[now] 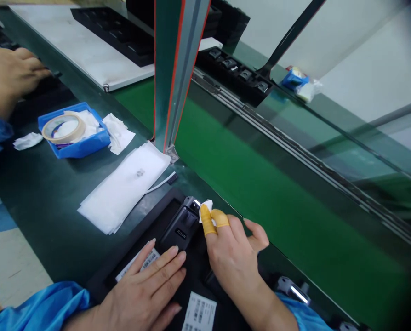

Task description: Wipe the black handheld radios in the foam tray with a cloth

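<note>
A black handheld device [179, 232] marked "Riton" lies in a compartment of a black foam tray [107, 262]. My left hand [146, 285] rests with its fingers stretched out across the tray and the device's lower end, partly over a white barcode label [152, 258]. Yellow finger covers sit on two fingers of my right hand [235, 243]. That hand pinches a small white wipe [206, 210] against the device's top end, beside a shiny lens part. Another barcode label [199, 312] lies on the tray between my wrists.
A stack of white sheets [126, 188] and a short cable [160, 184] lie beyond the tray. A blue bin [84, 148] holds a tape roll [63, 128] and wipes. A metal post [179, 78] rises beside the green conveyor [260, 184]. A co-worker's hand [15, 76] is at upper left.
</note>
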A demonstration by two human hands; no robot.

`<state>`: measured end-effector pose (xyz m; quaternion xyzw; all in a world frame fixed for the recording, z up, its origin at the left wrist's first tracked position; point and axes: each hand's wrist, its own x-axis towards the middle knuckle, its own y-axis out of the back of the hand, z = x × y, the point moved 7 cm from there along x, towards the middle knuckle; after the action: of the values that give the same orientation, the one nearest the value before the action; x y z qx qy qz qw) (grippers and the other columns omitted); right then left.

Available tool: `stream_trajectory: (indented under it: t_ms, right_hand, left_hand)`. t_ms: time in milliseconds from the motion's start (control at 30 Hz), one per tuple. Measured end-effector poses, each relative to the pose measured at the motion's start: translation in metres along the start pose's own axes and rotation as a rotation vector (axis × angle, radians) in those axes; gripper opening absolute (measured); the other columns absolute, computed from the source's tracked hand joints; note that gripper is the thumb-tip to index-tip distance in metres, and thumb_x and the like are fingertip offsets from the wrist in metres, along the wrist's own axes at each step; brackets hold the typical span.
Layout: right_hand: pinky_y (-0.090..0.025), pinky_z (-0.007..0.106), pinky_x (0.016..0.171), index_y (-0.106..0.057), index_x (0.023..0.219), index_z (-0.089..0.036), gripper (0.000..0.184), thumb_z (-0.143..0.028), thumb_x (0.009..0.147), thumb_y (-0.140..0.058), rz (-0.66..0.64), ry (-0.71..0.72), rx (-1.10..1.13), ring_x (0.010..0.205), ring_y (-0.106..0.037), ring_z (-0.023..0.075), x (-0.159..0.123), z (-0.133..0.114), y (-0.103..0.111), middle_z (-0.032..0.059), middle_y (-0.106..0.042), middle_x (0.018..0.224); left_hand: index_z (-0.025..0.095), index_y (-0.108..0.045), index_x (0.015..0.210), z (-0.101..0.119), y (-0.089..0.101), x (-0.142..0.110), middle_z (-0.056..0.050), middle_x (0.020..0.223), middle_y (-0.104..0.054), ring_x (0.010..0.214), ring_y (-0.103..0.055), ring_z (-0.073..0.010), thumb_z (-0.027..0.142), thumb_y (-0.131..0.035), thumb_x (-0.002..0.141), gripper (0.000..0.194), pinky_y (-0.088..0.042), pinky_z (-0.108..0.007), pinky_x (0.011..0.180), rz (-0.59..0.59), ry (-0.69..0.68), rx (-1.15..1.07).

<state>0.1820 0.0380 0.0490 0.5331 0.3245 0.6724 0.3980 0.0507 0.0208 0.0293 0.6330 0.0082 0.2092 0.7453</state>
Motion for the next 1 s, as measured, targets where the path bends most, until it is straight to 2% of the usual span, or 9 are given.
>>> stream_trajectory:
  t_ms: [133, 200, 367, 500, 667, 900, 1000]
  right_hand:
    - [-0.026, 0.04, 0.088, -0.063, 0.102, -0.02, 0.035, -0.003, 0.081, -0.041, 0.002, -0.032, 0.017, 0.083, -0.051, 0.0155, -0.004, -0.002, -0.002, 0.0018, -0.065, 0.087]
    - [-0.026, 0.04, 0.087, -0.062, 0.105, -0.018, 0.036, -0.002, 0.081, -0.041, 0.014, -0.038, 0.016, 0.082, -0.051, 0.0161, -0.005, 0.0, 0.0, 0.0028, -0.065, 0.087]
    - [-0.028, 0.04, 0.084, -0.063, 0.097, -0.018, 0.033, 0.0, 0.08, -0.042, 0.016, -0.102, 0.002, 0.077, -0.05, 0.0162, -0.006, 0.015, 0.005, 0.0033, -0.065, 0.084]
    - [-0.027, 0.04, 0.086, -0.064, 0.1, -0.019, 0.032, -0.003, 0.081, -0.043, 0.045, -0.04, 0.034, 0.08, -0.05, 0.0167, 0.004, 0.005, 0.007, 0.004, -0.065, 0.088]
    - [-0.023, 0.04, 0.089, -0.065, 0.09, -0.02, 0.028, -0.005, 0.083, -0.042, 0.064, 0.052, 0.043, 0.081, -0.047, 0.0169, 0.02, -0.015, 0.002, 0.0021, -0.063, 0.08]
    - [-0.026, 0.041, 0.086, -0.062, 0.075, -0.022, 0.033, 0.003, 0.075, -0.04, -0.006, -0.01, 0.06, 0.078, -0.046, 0.018, 0.013, -0.013, 0.004, 0.0021, -0.057, 0.07]
    - [-0.027, 0.04, 0.086, -0.063, 0.081, -0.023, 0.03, -0.001, 0.077, -0.043, -0.008, -0.053, 0.081, 0.084, -0.048, 0.0185, 0.004, -0.011, 0.003, 0.0023, -0.061, 0.079]
  left_hand:
    - [0.015, -0.052, 0.129, -0.001, -0.001, -0.002, -0.005, 0.136, -0.053, 0.132, -0.041, -0.0171, 0.024, -0.055, 0.087, 0.043, -0.013, -0.042, 0.118, -0.01, 0.016, -0.044]
    - [0.015, -0.051, 0.13, -0.001, -0.001, -0.002, -0.005, 0.136, -0.053, 0.13, -0.043, -0.017, 0.024, -0.055, 0.088, 0.043, -0.017, -0.042, 0.117, -0.027, 0.011, -0.05]
    - [0.016, -0.051, 0.13, 0.0, 0.0, -0.001, -0.004, 0.138, -0.051, 0.132, -0.041, -0.0173, 0.024, -0.052, 0.09, 0.041, -0.012, -0.042, 0.118, -0.054, -0.009, -0.03]
    - [0.016, -0.055, 0.125, -0.003, 0.002, -0.001, -0.004, 0.136, -0.053, 0.132, -0.042, -0.0162, 0.021, -0.054, 0.088, 0.037, -0.009, -0.042, 0.118, 0.008, 0.052, -0.069]
    - [0.013, -0.056, 0.124, -0.002, 0.004, 0.002, -0.006, 0.134, -0.054, 0.129, -0.045, -0.0172, 0.021, -0.057, 0.086, 0.038, -0.02, -0.039, 0.117, -0.039, 0.02, -0.093]
    - [0.014, -0.055, 0.125, -0.002, 0.005, 0.004, -0.006, 0.136, -0.053, 0.129, -0.046, -0.0181, 0.021, -0.057, 0.086, 0.04, -0.023, -0.04, 0.116, -0.075, 0.025, -0.089]
    - [0.015, -0.054, 0.127, -0.002, 0.003, 0.003, -0.005, 0.137, -0.051, 0.128, -0.046, -0.0178, 0.022, -0.056, 0.087, 0.04, -0.022, -0.041, 0.116, -0.077, 0.014, -0.078]
